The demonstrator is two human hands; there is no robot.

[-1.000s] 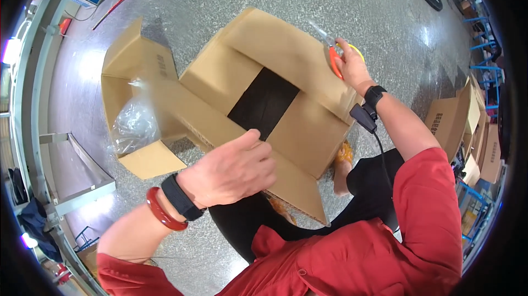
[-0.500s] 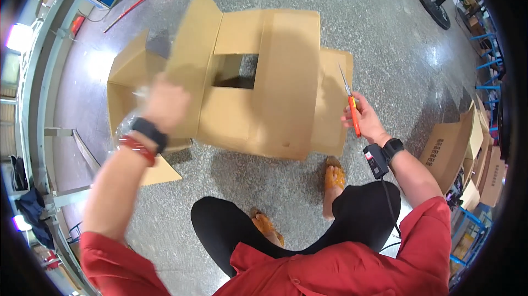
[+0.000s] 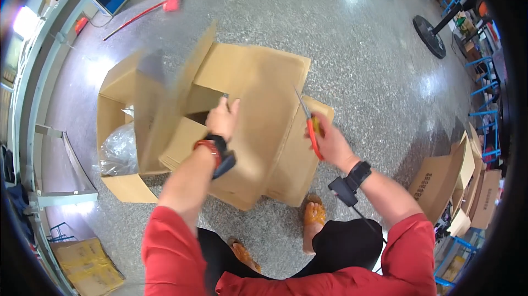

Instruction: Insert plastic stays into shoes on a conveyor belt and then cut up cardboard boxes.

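- Brown cardboard makes up the large carton (image 3: 264, 111), which sits on the floor (image 3: 357, 54) ahead of the person's feet, its flaps spread; the left flap stands up and is blurred from where I watch.
- Its long axis, as I judge it, runs away from the person with a slight lean to the right at the far end, and its dark opening (image 3: 201, 115) lies in its left half.
- Over the carton, close by that opening, is the left hand (image 3: 223, 120), the nearer of the two: the opening lies just to the left of its fingers. Thumb and forefinger point away from the person; I cannot tell whether they pinch the cardboard edge or only hover over it.
- At the carton's right part, the right hand (image 3: 331, 141) has its fingers wrapped round the handles of the scissors (image 3: 313, 135), red-orange and yellow, with the blades pointing away from the person and a little left, toward the carton's right-hand edge.
- Just left of the carton is a smaller open box (image 3: 151, 144), with a clear plastic bag (image 3: 118, 150) in it.
- On the near side of the carton are two feet in orange-yellow sandals (image 3: 314, 213).
- Well to the right of the carton stand more brown boxes (image 3: 437, 177); beyond it on the right is a black stand with a round base (image 3: 429, 37).
- Past the carton's far left side lies a red broom (image 3: 175, 0).
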